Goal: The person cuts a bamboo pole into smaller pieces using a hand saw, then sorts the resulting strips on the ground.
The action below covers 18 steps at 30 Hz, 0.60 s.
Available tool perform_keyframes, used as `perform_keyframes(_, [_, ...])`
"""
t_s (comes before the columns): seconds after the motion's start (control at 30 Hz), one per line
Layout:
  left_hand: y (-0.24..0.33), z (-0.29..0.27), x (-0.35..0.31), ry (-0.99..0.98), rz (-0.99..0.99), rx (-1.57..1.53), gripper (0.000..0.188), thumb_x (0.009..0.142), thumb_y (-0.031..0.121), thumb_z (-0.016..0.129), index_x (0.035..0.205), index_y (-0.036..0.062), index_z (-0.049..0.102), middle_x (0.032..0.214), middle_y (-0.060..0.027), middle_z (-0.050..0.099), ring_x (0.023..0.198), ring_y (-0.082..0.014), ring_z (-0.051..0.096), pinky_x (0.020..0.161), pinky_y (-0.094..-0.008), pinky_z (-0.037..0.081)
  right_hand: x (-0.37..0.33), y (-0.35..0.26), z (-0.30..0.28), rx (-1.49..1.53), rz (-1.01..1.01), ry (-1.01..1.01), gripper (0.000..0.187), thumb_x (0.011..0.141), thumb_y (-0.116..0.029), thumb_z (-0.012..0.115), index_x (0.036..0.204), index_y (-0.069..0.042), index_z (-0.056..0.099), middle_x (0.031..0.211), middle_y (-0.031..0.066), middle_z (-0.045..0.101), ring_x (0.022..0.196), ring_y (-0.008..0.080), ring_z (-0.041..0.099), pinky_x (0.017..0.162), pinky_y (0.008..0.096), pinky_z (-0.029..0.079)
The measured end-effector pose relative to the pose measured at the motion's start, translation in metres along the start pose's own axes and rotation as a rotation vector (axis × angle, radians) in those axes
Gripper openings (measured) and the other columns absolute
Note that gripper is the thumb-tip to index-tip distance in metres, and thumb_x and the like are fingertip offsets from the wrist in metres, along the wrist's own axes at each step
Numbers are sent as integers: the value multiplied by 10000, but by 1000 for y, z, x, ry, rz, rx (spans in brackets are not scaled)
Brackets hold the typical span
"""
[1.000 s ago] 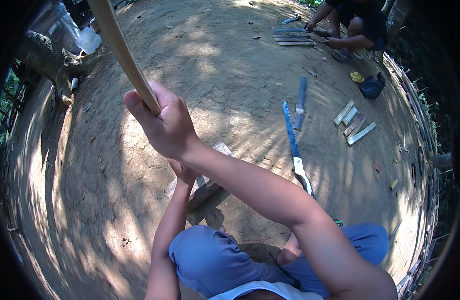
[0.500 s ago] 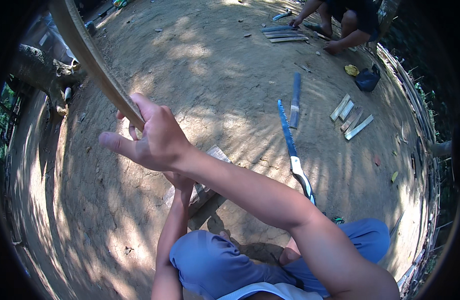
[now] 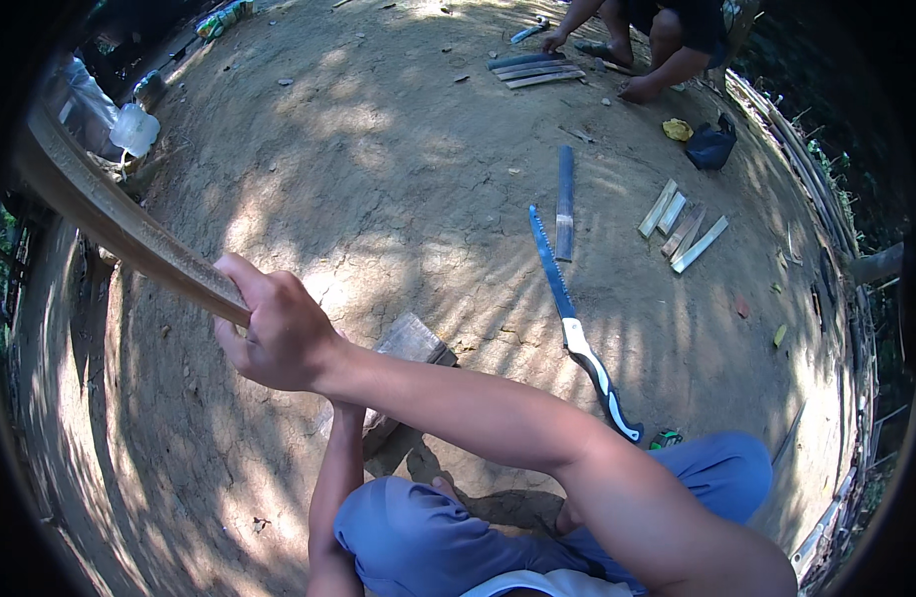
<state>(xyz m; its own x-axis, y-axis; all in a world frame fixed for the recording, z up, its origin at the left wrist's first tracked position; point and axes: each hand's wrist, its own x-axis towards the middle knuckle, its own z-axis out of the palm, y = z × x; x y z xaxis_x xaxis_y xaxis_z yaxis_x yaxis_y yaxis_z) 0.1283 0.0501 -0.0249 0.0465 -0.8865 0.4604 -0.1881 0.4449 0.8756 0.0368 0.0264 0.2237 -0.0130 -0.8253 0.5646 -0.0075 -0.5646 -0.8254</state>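
A long, curved strip of wood or bamboo [image 3: 139,239] runs from my right hand [image 3: 284,333] to the upper left, its far end leaving the picture. The fingers of that hand are closed around the strip's near end. My right forearm crosses in front of my left arm [image 3: 340,468], whose hand is mostly hidden behind it, so its fingers do not show. Under the crossed arms a wooden block [image 3: 410,340] lies on the ground. A folding saw with a white and black handle [image 3: 595,373] rests to the right, its blade pointing away.
Beyond the saw lies a dark flat slat [image 3: 565,204]. Several short split pieces [image 3: 682,227] lie farther right, near a black bag [image 3: 712,146]. At the back, another person's hands [image 3: 637,90] are beside several slats [image 3: 537,70]. A small green and black object [image 3: 665,439] sits by my knee.
My right hand has moved down and slightly left, and its spread thumb and fingers have closed on the strip. The strip now slants more to the left. The whole view has shifted a little.
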Motion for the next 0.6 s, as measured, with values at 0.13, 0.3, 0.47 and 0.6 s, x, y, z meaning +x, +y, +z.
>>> perform_keyframes(0.13, [7,0,-5,14,8,20,402,986,290,667,1234,-10,569,1163,-71,595,1058,-189,589,908,-370,486,-10,-7,-3,-20,-27,-82,324,787,6,648,1076,23,503,571,170,582,540,362,660,559,451,547])
perform_keyframes(0.3, [6,1,-6,1,25,55,411,990,296,659,1250,-10,571,1183,-77,599,1076,-195,592,927,-372,487,-13,-9,-12,-2,-7,-40,321,785,9,639,1074,22,501,568,171,579,549,357,664,558,445,538])
perform_keyframes(0.47, [1,-1,-4,-2,64,111,421,995,302,652,1266,-11,573,1203,-82,602,1094,-201,595,945,-374,488,-17,-2,-4,0,-125,30,281,834,-23,628,1093,6,522,529,102,533,457,239,601,479,376,457])
perform_keyframes(0.6, [17,7,5,22,116,184,429,999,307,646,1278,-11,575,1219,-87,604,1108,-207,597,959,-376,488,-10,-5,-13,6,-74,54,232,860,-41,612,1072,8,530,591,133,567,519,250,630,536,400,476])
